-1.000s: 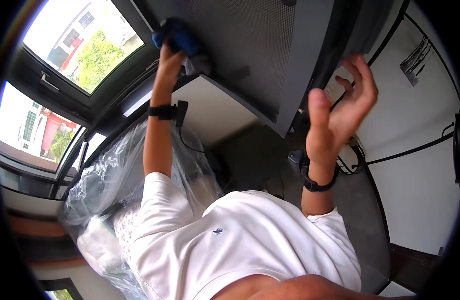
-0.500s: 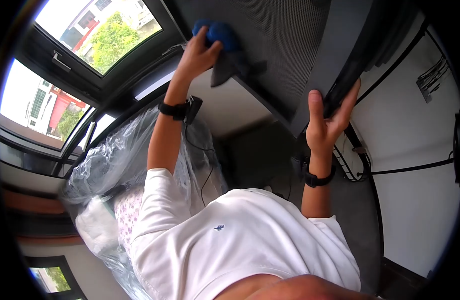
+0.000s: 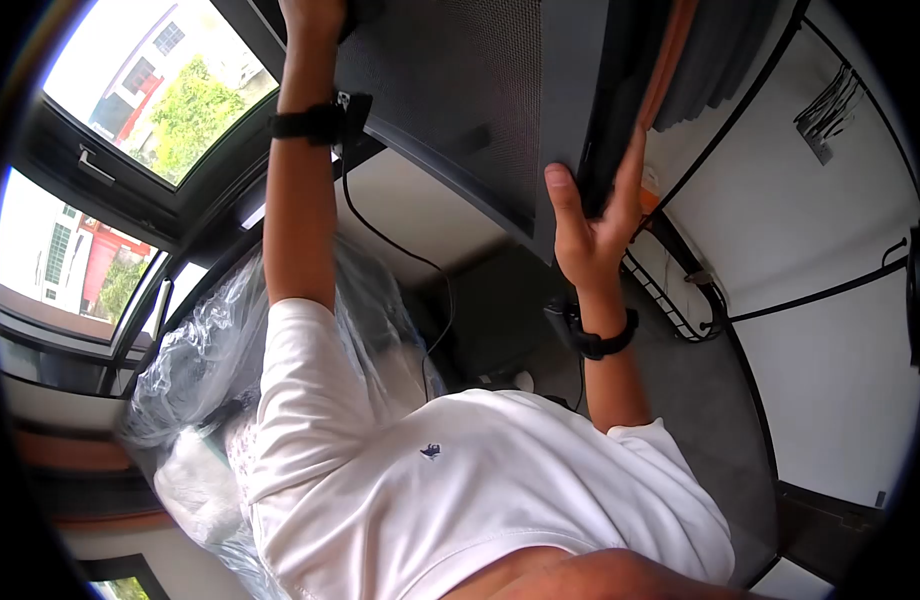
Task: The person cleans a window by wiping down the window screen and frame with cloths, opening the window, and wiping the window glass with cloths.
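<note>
A large dark panel (image 3: 470, 100) with a mesh-like face and a grey frame fills the upper middle. My right hand (image 3: 595, 215) grips its edge, thumb on the front of the grey frame and fingers round the far side. My left hand (image 3: 315, 15) is raised at the top edge, beside the panel's upper left part. Its fingers lie beyond the picture, and only a dark bit of the cloth (image 3: 362, 14) shows next to it. Both wrists carry black straps, and a cable hangs from the left one.
Windows (image 3: 195, 105) in dark frames line the left side. Below them lies bedding under clear plastic sheeting (image 3: 215, 340). At right are a white wall panel with black edging (image 3: 830, 400), a black rack (image 3: 670, 290) and thin hangers (image 3: 825, 115). Grey floor (image 3: 695, 420) shows below.
My left hand has moved up and left, carrying the blue and dark cloth mostly out of view. The panel and my right hand now appear further left, with the grip kept.
</note>
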{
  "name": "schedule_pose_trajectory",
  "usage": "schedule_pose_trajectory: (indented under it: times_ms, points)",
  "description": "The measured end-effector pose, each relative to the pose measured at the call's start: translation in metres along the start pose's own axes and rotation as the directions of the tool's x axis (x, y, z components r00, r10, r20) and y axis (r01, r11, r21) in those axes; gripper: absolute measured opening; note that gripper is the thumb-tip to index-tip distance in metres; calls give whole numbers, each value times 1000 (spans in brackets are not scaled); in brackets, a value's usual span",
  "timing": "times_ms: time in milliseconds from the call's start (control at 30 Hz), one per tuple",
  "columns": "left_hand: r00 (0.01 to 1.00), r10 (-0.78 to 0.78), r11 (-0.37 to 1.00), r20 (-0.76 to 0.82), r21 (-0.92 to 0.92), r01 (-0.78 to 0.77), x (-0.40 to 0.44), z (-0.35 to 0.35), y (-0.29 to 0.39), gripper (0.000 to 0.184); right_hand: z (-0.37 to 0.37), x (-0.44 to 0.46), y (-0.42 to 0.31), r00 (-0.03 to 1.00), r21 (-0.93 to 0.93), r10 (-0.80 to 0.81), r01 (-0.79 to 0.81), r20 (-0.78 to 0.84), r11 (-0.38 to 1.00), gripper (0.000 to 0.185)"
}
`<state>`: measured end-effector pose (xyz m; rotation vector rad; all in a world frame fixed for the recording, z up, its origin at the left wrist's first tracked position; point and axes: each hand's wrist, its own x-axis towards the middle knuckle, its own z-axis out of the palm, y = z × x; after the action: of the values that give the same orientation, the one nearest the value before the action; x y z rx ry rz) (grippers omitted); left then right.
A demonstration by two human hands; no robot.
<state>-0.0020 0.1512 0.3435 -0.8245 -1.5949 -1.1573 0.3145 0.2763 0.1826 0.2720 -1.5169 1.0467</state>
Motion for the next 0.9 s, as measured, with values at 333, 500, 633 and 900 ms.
schedule_pose_trajectory:
  times_ms: [333, 500, 633, 900]
  points:
    - [904, -341, 940, 259, 68, 335, -228, -21, 69, 44, 1, 0, -3, 999, 59, 23, -25, 36, 998, 71]
    - [910, -202, 975, 362, -11, 221, -272, -47, 103, 37, -4, -4, 6, 1000, -90, 2, -1, 16, 996, 71]
    - [815, -285, 949, 506, 27, 315, -262, -64, 122, 39, -4, -3, 2, 1000, -132, 16, -16, 5, 991, 72]
    - [681, -336, 877, 651, -46, 477, -249, -68, 119, 40, -3, -10, 4, 988, -33, 113, -118, -105, 993, 61]
